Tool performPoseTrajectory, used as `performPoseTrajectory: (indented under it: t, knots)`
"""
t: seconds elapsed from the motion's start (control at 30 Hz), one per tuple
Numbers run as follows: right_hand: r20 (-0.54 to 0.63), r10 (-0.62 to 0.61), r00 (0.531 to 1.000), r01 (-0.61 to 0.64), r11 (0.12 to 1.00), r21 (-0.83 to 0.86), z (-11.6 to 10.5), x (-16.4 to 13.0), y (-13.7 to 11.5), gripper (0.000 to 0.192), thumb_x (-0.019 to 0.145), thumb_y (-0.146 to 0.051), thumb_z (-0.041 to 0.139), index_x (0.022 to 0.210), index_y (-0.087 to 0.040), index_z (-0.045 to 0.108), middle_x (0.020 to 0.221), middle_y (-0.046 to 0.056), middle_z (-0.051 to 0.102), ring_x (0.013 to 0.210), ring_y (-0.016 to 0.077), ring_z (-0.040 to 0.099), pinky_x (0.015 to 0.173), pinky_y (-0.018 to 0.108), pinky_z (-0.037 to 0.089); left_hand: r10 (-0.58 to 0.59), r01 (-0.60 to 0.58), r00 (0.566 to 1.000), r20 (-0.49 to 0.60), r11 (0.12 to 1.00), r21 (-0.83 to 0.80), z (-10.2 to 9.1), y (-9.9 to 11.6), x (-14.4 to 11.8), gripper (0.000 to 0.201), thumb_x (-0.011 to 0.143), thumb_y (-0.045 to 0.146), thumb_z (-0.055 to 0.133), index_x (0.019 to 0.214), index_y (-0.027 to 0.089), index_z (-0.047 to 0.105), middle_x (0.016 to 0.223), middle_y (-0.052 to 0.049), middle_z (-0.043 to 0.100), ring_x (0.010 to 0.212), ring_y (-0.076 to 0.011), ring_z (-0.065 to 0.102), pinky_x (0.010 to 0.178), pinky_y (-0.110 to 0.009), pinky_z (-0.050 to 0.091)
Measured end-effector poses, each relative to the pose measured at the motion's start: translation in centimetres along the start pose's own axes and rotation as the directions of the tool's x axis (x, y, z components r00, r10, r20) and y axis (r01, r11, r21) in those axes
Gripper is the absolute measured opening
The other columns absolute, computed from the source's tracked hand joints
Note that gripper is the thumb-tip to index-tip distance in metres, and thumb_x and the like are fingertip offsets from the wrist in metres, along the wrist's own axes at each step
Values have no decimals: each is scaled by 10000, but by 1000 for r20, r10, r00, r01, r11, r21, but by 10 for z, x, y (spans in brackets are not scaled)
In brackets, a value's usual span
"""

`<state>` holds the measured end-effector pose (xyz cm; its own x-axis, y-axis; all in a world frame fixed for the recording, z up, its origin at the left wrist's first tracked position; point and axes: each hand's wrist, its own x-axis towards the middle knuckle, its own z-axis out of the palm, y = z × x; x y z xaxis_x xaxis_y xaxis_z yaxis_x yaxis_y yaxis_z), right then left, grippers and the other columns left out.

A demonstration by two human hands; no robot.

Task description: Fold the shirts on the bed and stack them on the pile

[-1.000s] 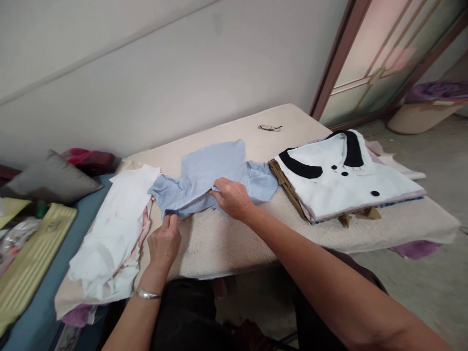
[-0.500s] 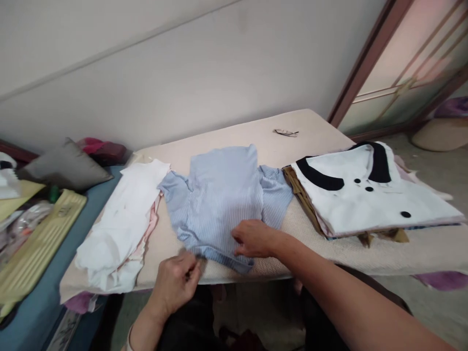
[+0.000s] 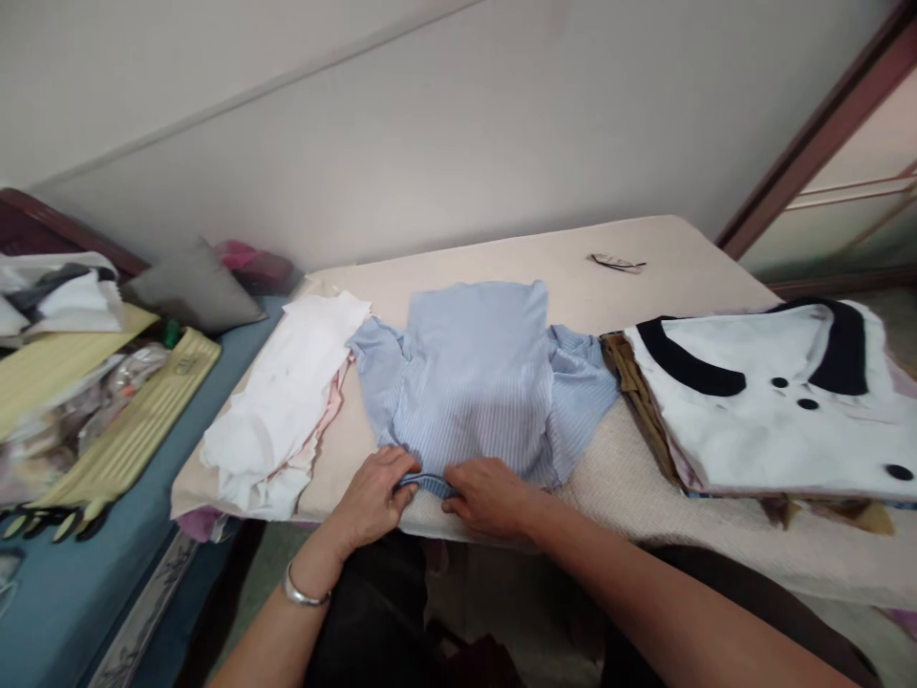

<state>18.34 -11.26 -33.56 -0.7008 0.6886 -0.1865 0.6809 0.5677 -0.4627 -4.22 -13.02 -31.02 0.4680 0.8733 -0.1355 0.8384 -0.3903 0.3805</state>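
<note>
Head view: your left hand (image 3: 373,495) and right hand (image 3: 487,495) pinch the blue shirt (image 3: 477,377) by its near hem; it looks light and floppy, so grip the edges

Shirt (image 3: 477,377): pale blue with fine white vertical stripes. Stacked garment (image 3: 774,411): white, black collar, black buttons; tan fabric (image 3: 630,368) beneath it. Pile of cloths (image 3: 287,401): white over pale pink. Desk (image 3: 501,258) cover: beige. Cushion (image 3: 193,287): grey. Mat (image 3: 143,420): yellow, ribbed. Bed sheet (image 3: 64,592): blue.
</note>
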Motion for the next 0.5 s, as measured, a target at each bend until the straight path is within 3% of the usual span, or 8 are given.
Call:
performPoseTrajectory:
  t: [0.1, 0.27, 0.5]
  knots:
    - [23, 70, 997, -71, 997, 17, 5, 4, -2, 165, 913, -257, 576, 1018, -180, 678, 998, 108, 738, 912, 238, 690, 698, 302, 401, 37, -36, 999, 13, 997, -64, 2, -4, 5, 114, 924, 170, 520, 859, 217, 602, 870, -25, 613, 916, -207, 551, 832, -344, 401]
    - [26, 194, 981, -195, 979, 59, 12, 8, -5, 254, 966, -253, 461, 1070, -169, 677, 1027, 127, 732, 946, 249, 687, 723, 315, 414, 25, -21, 999, 30, 993, -119, 3, -13, 9, 127, 931, 165, 495, 828, 212, 554, 807, 4, 609, 811, -175, 563, 798, -321, 387]
    - [37, 229, 973, -229, 973, 0, 17, 9, -8, 280, 992, -245, 414, 1073, -151, 665, 967, 149, 728, 937, 273, 700, 732, 338, 439, -9, -2, 997, 76, 990, 140, 13, -22, 12, 148, 901, 81, 458, 917, 215, 519, 825, -1, 674, 848, -196, 635, 971, -406, 335]
